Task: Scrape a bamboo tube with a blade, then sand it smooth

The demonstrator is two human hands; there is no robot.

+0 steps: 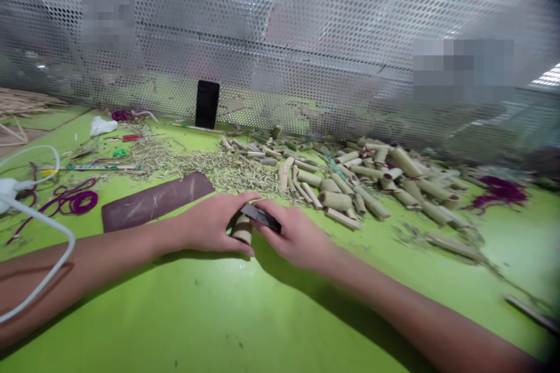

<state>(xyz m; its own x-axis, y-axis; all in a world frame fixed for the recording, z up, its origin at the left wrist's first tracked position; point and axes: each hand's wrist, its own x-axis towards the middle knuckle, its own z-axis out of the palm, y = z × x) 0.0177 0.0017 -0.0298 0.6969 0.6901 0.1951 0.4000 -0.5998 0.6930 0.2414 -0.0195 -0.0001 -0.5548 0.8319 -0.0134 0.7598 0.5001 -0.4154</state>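
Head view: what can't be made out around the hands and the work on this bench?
Head view only:
- Dark blade: its edge and grip hidden by the right hand.
- Bamboo tube: part hidden behind the left hand and blade.
- Perforated metal screen: two patches blurred.
- Red-handled tool: too small to identify.

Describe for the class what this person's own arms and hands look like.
The left hand and right hand are bare, without gloves, rings or a watch; the forearms show no sleeves. A white cable crosses in front of the left forearm.
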